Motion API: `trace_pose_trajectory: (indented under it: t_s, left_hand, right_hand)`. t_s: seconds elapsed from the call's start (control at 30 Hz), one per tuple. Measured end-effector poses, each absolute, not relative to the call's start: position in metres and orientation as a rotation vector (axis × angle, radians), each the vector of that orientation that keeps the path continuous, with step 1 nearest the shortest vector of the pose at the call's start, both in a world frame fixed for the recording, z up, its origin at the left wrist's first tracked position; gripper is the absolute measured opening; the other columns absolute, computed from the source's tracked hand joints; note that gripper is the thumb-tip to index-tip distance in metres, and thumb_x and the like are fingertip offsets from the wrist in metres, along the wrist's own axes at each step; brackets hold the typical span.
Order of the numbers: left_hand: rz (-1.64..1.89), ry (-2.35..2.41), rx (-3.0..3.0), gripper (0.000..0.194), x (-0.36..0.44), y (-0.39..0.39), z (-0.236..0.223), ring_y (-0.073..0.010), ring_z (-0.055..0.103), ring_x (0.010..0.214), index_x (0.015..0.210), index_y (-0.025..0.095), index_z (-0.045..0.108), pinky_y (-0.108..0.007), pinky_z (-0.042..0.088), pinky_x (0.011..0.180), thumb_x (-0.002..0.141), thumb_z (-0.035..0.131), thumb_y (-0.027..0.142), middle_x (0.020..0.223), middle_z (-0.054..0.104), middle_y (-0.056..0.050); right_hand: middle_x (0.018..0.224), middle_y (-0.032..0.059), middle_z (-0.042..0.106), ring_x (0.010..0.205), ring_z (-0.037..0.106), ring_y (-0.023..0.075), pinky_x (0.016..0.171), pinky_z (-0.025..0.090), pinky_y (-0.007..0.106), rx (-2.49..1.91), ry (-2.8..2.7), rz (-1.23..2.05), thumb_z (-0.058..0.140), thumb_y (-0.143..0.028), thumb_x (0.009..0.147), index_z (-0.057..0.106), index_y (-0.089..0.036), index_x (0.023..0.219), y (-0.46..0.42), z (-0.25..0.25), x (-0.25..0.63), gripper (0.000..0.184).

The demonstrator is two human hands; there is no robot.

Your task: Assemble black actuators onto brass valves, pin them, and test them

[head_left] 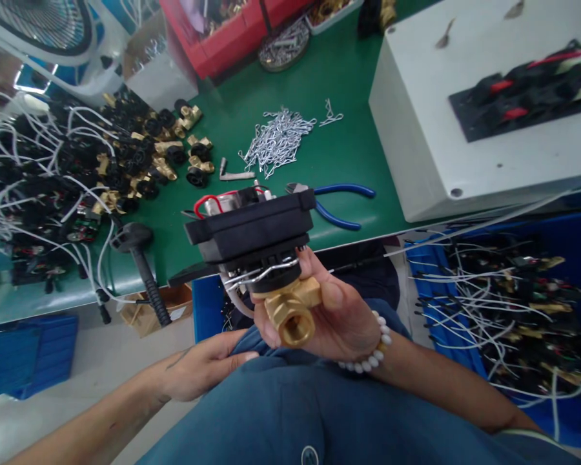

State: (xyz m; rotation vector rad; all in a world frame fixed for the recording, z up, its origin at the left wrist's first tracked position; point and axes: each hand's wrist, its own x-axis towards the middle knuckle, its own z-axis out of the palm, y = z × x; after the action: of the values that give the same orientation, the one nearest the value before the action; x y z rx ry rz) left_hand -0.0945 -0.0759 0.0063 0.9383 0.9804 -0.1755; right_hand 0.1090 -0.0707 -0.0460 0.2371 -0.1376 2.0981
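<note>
My right hand [339, 316], with a white bead bracelet at the wrist, grips a brass valve body [293, 313] topped by a black plastic actuator housing [252, 229] with red and white wires. A metal clip sits where the housing meets the brass. I hold this assembly above my lap, just off the table's front edge. My left hand [201, 368] rests flat on my blue-clad thigh with its fingers stretched out and nothing in it.
On the green table [358, 142] lie blue-handled pliers [336, 200], a heap of metal spring clips [278, 139], a pile of brass-and-black valve parts with white wires [77, 174], a black tool [142, 265] and a white box [465, 110]. A blue bin of wired valves [513, 310] stands at right.
</note>
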Motion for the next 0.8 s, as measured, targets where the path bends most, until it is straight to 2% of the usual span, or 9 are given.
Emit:
trace_pose_trajectory:
  t_s: [0.1,0.23,0.3,0.4,0.57,0.67,0.8]
  left_hand:
    - [-0.249,0.975,1.043,0.048,-0.092,-0.071,0.007,-0.0183,0.063,0.095,0.084,0.019,0.063,-0.028,0.05,0.094,0.094,0.055,0.064,0.083,0.067,0.002]
    - [-0.429,0.846,1.229,0.042,-0.096,-0.061,0.005,-0.0184,0.064,0.093,0.098,0.018,0.064,-0.028,0.051,0.091,0.1,0.047,0.056,0.1,0.071,-0.001]
    - [-0.393,0.873,1.245,0.045,-0.099,-0.06,0.001,-0.0199,0.064,0.092,0.099,0.018,0.064,-0.029,0.052,0.089,0.099,0.046,0.06,0.097,0.071,-0.002]
    - [-0.271,0.956,1.226,0.051,-0.103,-0.064,-0.005,-0.0228,0.064,0.095,0.091,0.019,0.063,-0.032,0.052,0.092,0.095,0.048,0.068,0.086,0.068,-0.001]
    - [-0.188,0.982,0.945,0.052,-0.103,-0.081,-0.01,-0.0156,0.062,0.083,0.1,0.017,0.062,-0.027,0.051,0.08,0.091,0.058,0.068,0.095,0.069,-0.002]
    - [-0.119,0.989,0.785,0.054,-0.102,-0.088,-0.014,-0.0181,0.066,0.091,0.108,0.017,0.065,-0.029,0.052,0.085,0.089,0.063,0.067,0.101,0.072,-0.004]
    - [-0.189,0.848,0.83,0.062,-0.1,-0.083,-0.022,-0.0231,0.068,0.107,0.122,0.016,0.064,-0.035,0.051,0.098,0.09,0.06,0.069,0.118,0.073,-0.008]
  right_hand:
    - [0.096,-0.0009,0.071,0.08,0.071,0.0113,0.068,0.054,0.022,0.225,-0.138,2.093,0.076,-0.041,0.086,0.056,-0.023,0.094,-0.069,-0.045,0.11,0.027]
    - [0.092,-0.0021,0.07,0.072,0.067,0.0111,0.063,0.053,0.023,0.122,-0.125,2.126,0.08,-0.045,0.08,0.055,-0.025,0.094,-0.068,-0.043,0.112,0.036]
    - [0.092,-0.0018,0.07,0.07,0.066,0.0109,0.062,0.052,0.024,0.077,-0.121,2.13,0.081,-0.047,0.077,0.054,-0.026,0.096,-0.068,-0.042,0.112,0.039]
    - [0.095,-0.0003,0.072,0.068,0.066,0.0115,0.063,0.054,0.026,0.043,-0.12,2.126,0.081,-0.048,0.076,0.053,-0.026,0.097,-0.068,-0.043,0.112,0.041]
    - [0.094,-0.0009,0.073,0.072,0.068,0.0113,0.069,0.056,0.026,0.065,-0.063,2.124,0.081,-0.042,0.078,0.055,-0.025,0.098,-0.067,-0.044,0.11,0.037]
    - [0.097,-0.0007,0.073,0.076,0.07,0.0113,0.071,0.056,0.025,0.123,-0.064,2.123,0.077,-0.039,0.083,0.055,-0.025,0.098,-0.068,-0.045,0.109,0.03]
    - [0.098,-0.0004,0.073,0.077,0.071,0.0118,0.071,0.056,0.026,0.138,-0.075,2.143,0.077,-0.038,0.083,0.055,-0.024,0.097,-0.068,-0.045,0.109,0.03]
